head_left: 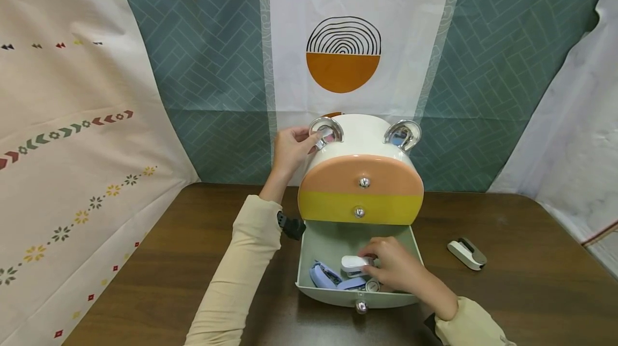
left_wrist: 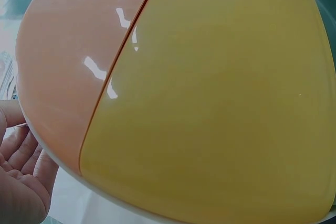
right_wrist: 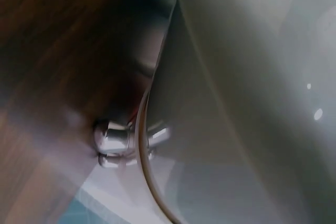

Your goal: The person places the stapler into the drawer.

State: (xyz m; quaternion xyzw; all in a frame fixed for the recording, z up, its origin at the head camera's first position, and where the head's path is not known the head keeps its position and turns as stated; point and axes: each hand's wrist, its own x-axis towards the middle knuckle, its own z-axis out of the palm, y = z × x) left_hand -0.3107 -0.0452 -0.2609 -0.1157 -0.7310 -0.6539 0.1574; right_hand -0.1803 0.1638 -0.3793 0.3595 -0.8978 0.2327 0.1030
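A rounded desktop drawer box [head_left: 359,174] has an orange and a yellow front above, and its pale green bottom drawer [head_left: 323,234] is pulled out. My left hand [head_left: 291,150] grips the silver ear [head_left: 336,125] on the box's left top; in the left wrist view its curled fingers [left_wrist: 23,148] show beside the orange front. Inside the drawer, my right hand [head_left: 393,264] pinches a small white stapler [head_left: 352,264] between thumb and fingers. A lavender stapler [head_left: 324,275] lies to its left in the drawer, and a small round silver-rimmed item [head_left: 372,285] sits near the front wall.
On the brown table [head_left: 512,238], a white and dark grey stapler [head_left: 466,254] lies right of the drawer. A silver knob [head_left: 361,307] sticks out from the drawer front. Behind the table hangs a green and white patterned cloth [head_left: 217,67].
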